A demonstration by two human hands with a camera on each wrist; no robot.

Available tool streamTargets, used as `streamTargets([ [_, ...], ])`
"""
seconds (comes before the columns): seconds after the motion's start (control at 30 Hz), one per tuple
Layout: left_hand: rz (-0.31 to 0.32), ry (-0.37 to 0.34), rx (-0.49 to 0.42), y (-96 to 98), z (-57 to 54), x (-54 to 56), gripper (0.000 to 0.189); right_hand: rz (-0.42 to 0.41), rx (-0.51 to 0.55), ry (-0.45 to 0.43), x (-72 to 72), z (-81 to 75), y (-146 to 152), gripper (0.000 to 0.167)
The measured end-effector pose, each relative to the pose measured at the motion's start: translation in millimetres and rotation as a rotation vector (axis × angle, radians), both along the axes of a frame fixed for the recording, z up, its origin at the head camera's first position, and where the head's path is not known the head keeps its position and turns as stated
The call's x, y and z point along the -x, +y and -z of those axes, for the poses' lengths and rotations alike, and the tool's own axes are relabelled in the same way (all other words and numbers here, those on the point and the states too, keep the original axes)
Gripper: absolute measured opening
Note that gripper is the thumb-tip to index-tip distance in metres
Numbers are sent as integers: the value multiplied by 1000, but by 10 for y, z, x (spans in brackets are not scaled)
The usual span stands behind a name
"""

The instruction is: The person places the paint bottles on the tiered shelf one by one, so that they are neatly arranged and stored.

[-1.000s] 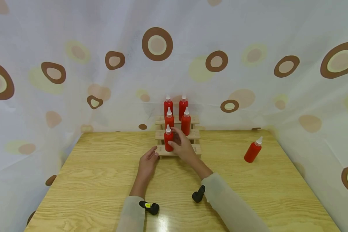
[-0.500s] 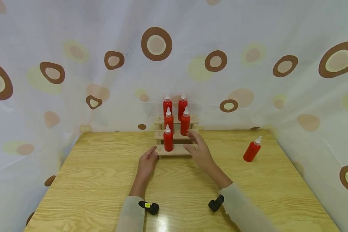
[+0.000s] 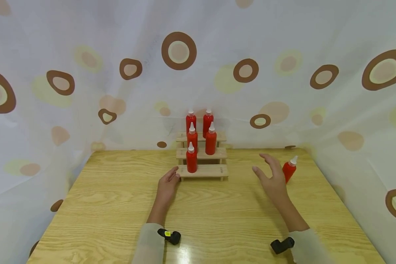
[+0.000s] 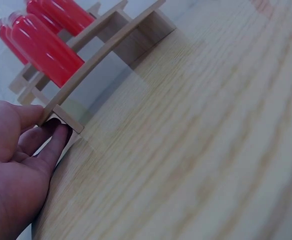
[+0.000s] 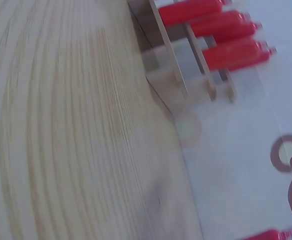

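Observation:
A three-step wooden rack (image 3: 211, 170) stands at the back of the table. My left hand (image 3: 166, 189) pinches the left end of its lowest step; in the left wrist view the thumb lies on top and the fingers (image 4: 51, 145) curl underneath. One red squeeze bottle (image 3: 191, 162) with a white pointed cap stands on that step's left half. On the middle step are two more red bottles (image 3: 211, 143), and the top step bears another pair (image 3: 208, 123). To the right, my right hand (image 3: 274, 181), thumb and fingers spread apart, holds nothing and partly hides a lone bottle (image 3: 289, 170) on the table.
A patterned curtain (image 3: 138, 106) hangs behind the table (image 3: 118, 205) and along both sides. Black wrist cameras sit on the left cuff (image 3: 171, 235) and right cuff (image 3: 282, 245).
My right hand has let go of the bottle on the lowest step and moved right, to beside the lone bottle. The left hand has stayed at the rack.

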State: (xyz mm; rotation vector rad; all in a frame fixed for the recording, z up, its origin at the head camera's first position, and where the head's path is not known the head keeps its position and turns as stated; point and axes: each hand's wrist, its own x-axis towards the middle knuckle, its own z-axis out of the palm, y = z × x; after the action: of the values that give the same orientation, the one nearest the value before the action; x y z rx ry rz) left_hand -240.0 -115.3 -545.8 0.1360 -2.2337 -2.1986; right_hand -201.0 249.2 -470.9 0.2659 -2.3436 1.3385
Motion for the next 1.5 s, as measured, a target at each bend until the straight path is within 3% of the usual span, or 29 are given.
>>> streamTargets([
  [0.23, 0, -23, 13, -12, -16, 20, 43, 196, 36, 5, -114, 4, 455, 52],
  [0.37, -10, -6, 8, -17, -12, 9, 42, 255, 112, -31, -140, 49, 640, 58],
  [0.57, -18, 3, 15, -19, 17, -13, 41, 283, 261, -126, -80, 179, 793, 68],
  [0.8, -10, -4, 9, -10, 15, -27, 43, 332, 363, -165, 28, 335, 827, 66],
  [0.93, 0, -13, 12, 0, -98, -78, 43, 334, 403, -184, 5, 283, 762, 66],
  [1.07, -9, -1, 16, 4, -98, -79, 42, 319, 397, -199, -1, 229, 724, 66],
  [1.13, -17, 6, 11, -2, -12, -34, 41, 318, 377, -197, 27, 266, 744, 65],
  [1.23, -17, 9, 12, -5, -16, -36, 41, 317, 338, -191, 71, 348, 798, 63],
  [1.5, -11, 17, 4, 11, -22, -29, 41, 294, 266, -169, 54, 363, 790, 59],
])
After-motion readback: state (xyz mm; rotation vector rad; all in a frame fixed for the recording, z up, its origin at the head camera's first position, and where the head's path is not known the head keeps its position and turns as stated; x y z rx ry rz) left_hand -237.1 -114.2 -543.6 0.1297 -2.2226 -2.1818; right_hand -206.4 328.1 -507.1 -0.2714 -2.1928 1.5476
